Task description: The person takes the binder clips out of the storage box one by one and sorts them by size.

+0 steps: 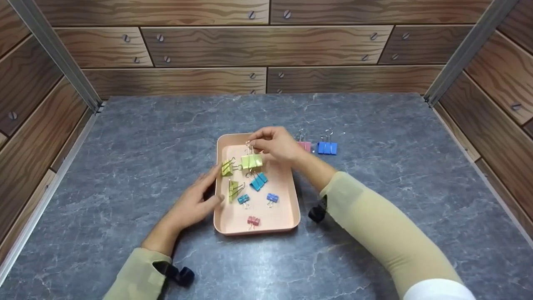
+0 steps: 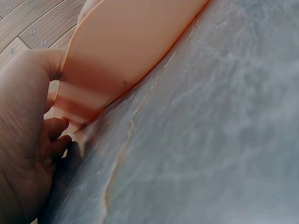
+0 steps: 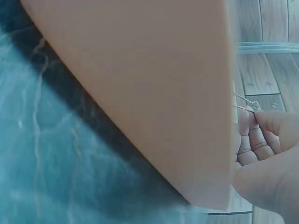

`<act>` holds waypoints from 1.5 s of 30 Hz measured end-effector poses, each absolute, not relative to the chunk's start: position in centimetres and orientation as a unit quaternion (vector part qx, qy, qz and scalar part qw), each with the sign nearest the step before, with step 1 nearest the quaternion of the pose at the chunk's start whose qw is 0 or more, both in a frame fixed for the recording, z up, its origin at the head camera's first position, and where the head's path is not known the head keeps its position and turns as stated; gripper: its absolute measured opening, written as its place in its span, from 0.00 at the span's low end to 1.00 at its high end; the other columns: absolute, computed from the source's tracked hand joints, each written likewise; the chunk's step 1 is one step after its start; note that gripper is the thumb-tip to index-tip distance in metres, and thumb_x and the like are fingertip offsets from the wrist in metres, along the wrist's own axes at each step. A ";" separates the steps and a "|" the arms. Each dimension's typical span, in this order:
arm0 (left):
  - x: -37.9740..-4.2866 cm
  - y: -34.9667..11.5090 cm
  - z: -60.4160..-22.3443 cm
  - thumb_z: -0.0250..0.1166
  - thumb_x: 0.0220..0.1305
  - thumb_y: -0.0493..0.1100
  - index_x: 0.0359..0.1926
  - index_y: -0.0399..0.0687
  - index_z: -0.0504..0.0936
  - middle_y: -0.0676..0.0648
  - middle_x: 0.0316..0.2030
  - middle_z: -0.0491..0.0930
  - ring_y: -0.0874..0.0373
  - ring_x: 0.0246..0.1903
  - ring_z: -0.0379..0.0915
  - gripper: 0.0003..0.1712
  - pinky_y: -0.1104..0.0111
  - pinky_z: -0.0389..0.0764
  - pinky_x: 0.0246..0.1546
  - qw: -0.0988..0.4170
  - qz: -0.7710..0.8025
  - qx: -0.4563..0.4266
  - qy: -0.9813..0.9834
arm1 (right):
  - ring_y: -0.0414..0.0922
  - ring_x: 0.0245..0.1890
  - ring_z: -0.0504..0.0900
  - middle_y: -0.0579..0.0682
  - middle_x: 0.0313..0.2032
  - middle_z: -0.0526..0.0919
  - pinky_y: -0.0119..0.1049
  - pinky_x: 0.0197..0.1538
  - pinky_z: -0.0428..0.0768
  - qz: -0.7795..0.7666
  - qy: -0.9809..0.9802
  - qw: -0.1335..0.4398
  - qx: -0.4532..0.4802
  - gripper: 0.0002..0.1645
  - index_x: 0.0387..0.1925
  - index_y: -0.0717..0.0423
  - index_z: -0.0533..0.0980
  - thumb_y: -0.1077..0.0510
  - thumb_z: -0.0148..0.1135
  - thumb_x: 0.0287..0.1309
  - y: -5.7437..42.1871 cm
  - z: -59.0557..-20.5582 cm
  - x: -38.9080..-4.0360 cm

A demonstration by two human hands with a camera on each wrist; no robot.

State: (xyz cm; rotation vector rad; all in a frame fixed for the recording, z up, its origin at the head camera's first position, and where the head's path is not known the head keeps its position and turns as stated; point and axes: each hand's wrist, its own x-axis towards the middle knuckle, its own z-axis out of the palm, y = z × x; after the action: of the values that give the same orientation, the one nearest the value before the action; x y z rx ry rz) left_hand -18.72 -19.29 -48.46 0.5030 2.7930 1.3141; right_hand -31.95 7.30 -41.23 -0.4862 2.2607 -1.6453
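A shallow pink tray (image 1: pixel 257 230) lies on the table with several binder clips in it. My right hand (image 1: pixel 275 143) is over its far end and pinches the wire handle of a large light-green binder clip (image 1: pixel 252 161). In the right wrist view, thumb and fingertip meet on that wire handle (image 3: pixel 247 103), while the tray wall (image 3: pixel 140 93) hides the clip's body. With thumb at the rim, my left hand (image 1: pixel 193 204) holds the tray's left side. Near it lie two green clips, one farther (image 1: pixel 227 168) and one closer (image 1: pixel 233 191). A blue clip (image 1: pixel 258 182) sits below the held one.
Small teal (image 1: pixel 243 199), purple-blue (image 1: pixel 272 198) and pink (image 1: pixel 253 221) clips lie in the tray's near half. Right of the tray, a large pink clip (image 1: pixel 305 146), partly behind my right hand, and a blue clip (image 1: pixel 327 148) stand on the marbled table (image 1: pixel 374 166). Wood-patterned walls enclose it.
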 end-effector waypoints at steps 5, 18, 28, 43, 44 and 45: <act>-18.7 -19.3 -48.4 0.64 0.71 0.50 0.86 0.59 0.53 0.44 0.83 0.54 0.35 0.80 0.48 0.48 0.43 0.48 0.80 0.006 0.418 0.160 0.894 | 0.43 0.37 0.86 0.53 0.37 0.90 0.46 0.53 0.86 -0.593 0.772 0.144 -0.175 0.11 0.51 0.63 0.86 0.63 0.66 0.71 8.6 -39.7 -32.0; -18.7 -19.3 -48.6 0.64 0.70 0.48 0.86 0.58 0.54 0.47 0.83 0.55 0.37 0.80 0.49 0.48 0.44 0.48 0.81 -0.001 0.422 0.165 0.891 | 0.43 0.38 0.87 0.53 0.40 0.90 0.38 0.49 0.88 -0.609 0.775 0.088 -0.143 0.13 0.52 0.66 0.85 0.64 0.66 0.71 14.4 -36.0 -33.4; -18.7 -19.3 -48.6 0.64 0.70 0.50 0.86 0.60 0.53 0.48 0.83 0.54 0.36 0.80 0.48 0.48 0.41 0.48 0.80 0.002 0.420 0.163 0.893 | 0.40 0.36 0.86 0.49 0.36 0.89 0.31 0.46 0.87 -0.631 0.766 0.063 -0.108 0.15 0.53 0.70 0.83 0.63 0.65 0.72 19.5 -34.9 -34.5; -18.7 -19.4 -48.7 0.64 0.69 0.49 0.85 0.57 0.55 0.46 0.82 0.56 0.35 0.80 0.50 0.48 0.42 0.50 0.80 -0.009 0.417 0.168 0.893 | 0.39 0.37 0.87 0.47 0.38 0.89 0.31 0.45 0.87 -0.612 0.788 0.041 -0.052 0.12 0.52 0.62 0.85 0.61 0.64 0.74 24.9 -35.4 -35.5; -18.7 -19.4 -48.7 0.64 0.69 0.49 0.85 0.57 0.55 0.46 0.82 0.56 0.35 0.80 0.50 0.48 0.42 0.49 0.80 -0.008 0.416 0.168 0.894 | 0.39 0.38 0.87 0.47 0.38 0.89 0.31 0.45 0.87 -0.612 0.788 0.040 -0.049 0.12 0.52 0.62 0.85 0.61 0.64 0.74 25.2 -35.5 -35.5; -18.7 -19.3 -48.7 0.64 0.70 0.49 0.85 0.58 0.54 0.46 0.82 0.56 0.35 0.80 0.49 0.48 0.42 0.49 0.80 -0.008 0.416 0.168 0.894 | 0.39 0.38 0.87 0.46 0.38 0.89 0.30 0.45 0.87 -0.610 0.790 0.038 -0.046 0.12 0.52 0.63 0.85 0.61 0.64 0.74 25.6 -35.6 -35.5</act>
State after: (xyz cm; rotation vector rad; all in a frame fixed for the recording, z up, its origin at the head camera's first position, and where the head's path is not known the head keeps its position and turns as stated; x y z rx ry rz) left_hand -18.73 -19.35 -48.68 0.5292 2.8225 1.3135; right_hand -35.51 25.62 -35.62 -0.1400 2.4227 -1.8727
